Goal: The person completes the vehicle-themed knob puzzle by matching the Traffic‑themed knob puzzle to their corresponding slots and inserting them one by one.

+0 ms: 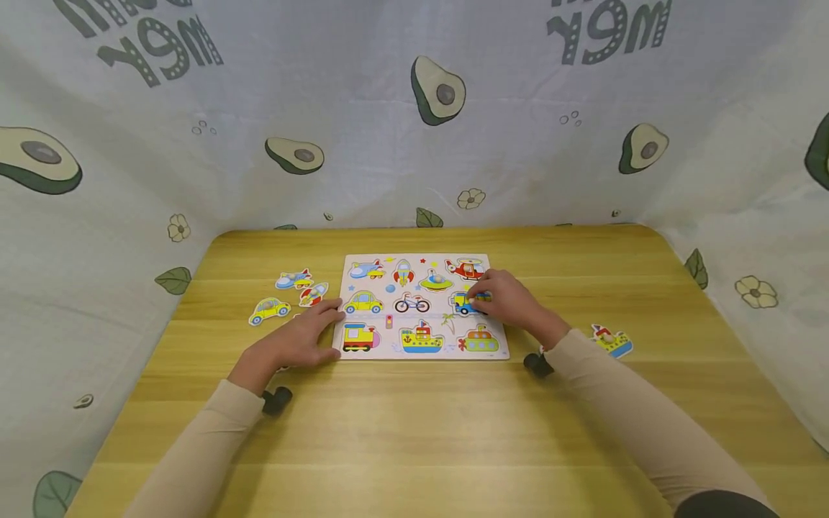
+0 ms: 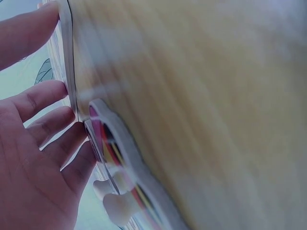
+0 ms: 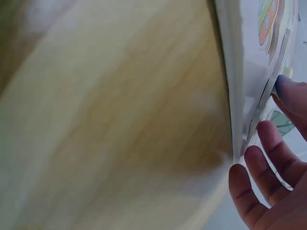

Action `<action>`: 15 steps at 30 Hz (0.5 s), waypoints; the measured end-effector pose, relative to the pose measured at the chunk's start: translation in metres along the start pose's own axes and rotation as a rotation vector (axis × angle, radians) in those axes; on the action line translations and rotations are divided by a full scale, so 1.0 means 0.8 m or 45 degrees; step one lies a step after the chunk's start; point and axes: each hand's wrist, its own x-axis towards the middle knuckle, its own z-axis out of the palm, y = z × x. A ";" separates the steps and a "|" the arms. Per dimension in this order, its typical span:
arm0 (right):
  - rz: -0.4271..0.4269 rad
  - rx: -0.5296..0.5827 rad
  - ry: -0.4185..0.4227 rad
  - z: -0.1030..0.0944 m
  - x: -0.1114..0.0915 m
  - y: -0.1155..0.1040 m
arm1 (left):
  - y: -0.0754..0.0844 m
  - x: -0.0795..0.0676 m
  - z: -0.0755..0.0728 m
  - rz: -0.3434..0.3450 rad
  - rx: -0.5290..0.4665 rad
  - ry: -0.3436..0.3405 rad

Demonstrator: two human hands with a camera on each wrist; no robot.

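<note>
1. Head: right of centre, we saw the right hand point(image 1: 512, 298) pinching the blue-and-yellow, vehicle-shaped knobbed piece point(image 1: 461, 305), leftward of its palm, long axis sideways; the farther left hand point(image 1: 301, 334) touched the pale rectangular board point(image 1: 388, 347).
2. Left wrist: at left, we saw straight fingers.
3. Right wrist: at right, we saw lower fingers apart.

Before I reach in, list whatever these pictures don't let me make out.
Head view: the right end of the bus piece, covered by the right hand.
Head view: part of the loose boat piece, covered by the right sleeve.
Head view: most of a piece beneath the left hand.
Left wrist view: the lower end of a knobbed piece, cut off by the bottom edge.
Right wrist view: fine detail of the table, blurred.
</note>
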 end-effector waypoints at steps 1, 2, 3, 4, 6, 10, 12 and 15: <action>0.004 0.000 0.003 0.000 0.000 0.000 | -0.001 0.001 0.001 0.007 -0.002 0.004; 0.009 0.004 0.004 0.001 0.000 0.000 | -0.001 0.001 0.001 0.010 -0.006 0.008; 0.013 0.005 0.006 0.001 0.000 0.000 | -0.001 0.002 0.002 0.015 -0.007 0.011; 0.018 0.008 0.007 0.001 0.000 0.000 | -0.002 0.002 0.002 0.014 -0.010 0.013; 0.043 0.031 0.007 0.002 0.000 0.000 | -0.002 0.002 0.002 0.013 -0.009 0.013; 0.066 0.065 0.016 0.001 -0.002 -0.002 | -0.001 0.003 0.002 0.004 -0.009 0.004; 0.062 0.066 0.023 0.001 -0.002 -0.003 | -0.001 0.003 0.002 0.000 -0.004 -0.001; 0.059 0.064 0.025 0.002 0.000 -0.006 | -0.001 0.002 0.001 -0.015 0.002 -0.010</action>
